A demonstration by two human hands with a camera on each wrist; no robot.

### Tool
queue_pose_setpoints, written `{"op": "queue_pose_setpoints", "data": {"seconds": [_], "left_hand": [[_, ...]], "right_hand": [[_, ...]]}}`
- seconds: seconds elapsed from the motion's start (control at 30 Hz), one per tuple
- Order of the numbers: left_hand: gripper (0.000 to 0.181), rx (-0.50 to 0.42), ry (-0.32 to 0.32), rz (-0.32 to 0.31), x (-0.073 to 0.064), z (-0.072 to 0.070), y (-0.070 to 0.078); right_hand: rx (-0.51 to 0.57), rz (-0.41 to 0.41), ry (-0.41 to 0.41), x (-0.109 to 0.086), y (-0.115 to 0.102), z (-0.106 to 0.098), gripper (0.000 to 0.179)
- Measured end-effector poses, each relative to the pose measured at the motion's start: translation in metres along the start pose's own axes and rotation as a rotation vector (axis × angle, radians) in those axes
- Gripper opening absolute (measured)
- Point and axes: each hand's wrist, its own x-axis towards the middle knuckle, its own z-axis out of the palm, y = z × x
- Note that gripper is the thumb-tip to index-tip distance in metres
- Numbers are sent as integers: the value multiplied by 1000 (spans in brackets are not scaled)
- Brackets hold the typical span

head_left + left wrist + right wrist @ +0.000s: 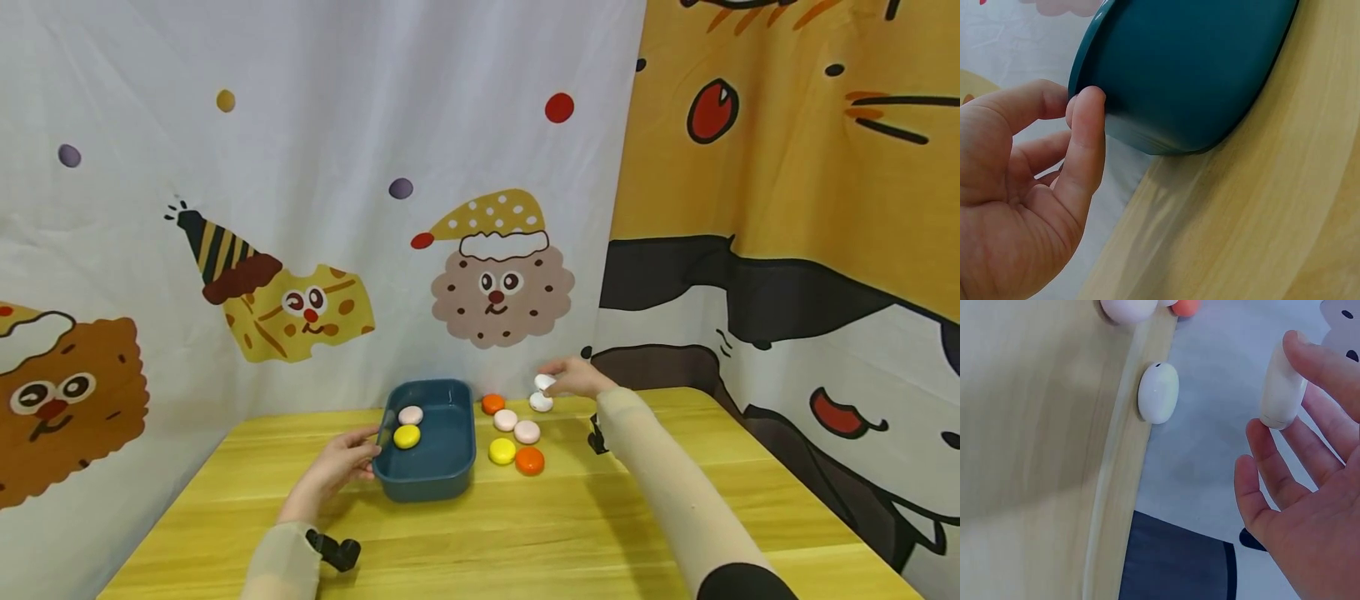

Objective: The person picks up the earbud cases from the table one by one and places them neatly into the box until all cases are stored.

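Note:
A dark blue-green plastic bin point(425, 489) stands on the table, holding a pale pink disc point(410, 416) and a yellow disc point(407, 437). My left hand point(341, 462) pinches the bin's left rim; in the left wrist view the thumb point(1088, 140) lies against its wall. Above the table's back edge, my right hand point(579, 377) holds a smooth, rounded white disc point(1282, 387) between thumb and fingers. Below it another white disc point(541, 402) lies on the table. In the right wrist view the held disc is well apart from that white disc point(1159, 393).
Right of the bin lie two orange discs, one at the back point(492, 404) and one in front point(529, 461). Two pale pink discs point(506, 420) and a yellow disc point(502, 451) lie between them. A printed curtain point(322, 125) hangs behind the wooden table point(555, 542).

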Motion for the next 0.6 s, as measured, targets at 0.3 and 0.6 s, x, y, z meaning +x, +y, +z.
{"op": "queue_pose_setpoints", "data": {"seconds": [0.3,0.6], "left_hand": [[60,-2,-9,-1,0,-1,1],[60,-4,-4,-1,0,-2,0]], "right_hand": [[-20,-41,-21,2,-17,8,51],[-42,-69,-19,6,-28,15,49]]}}
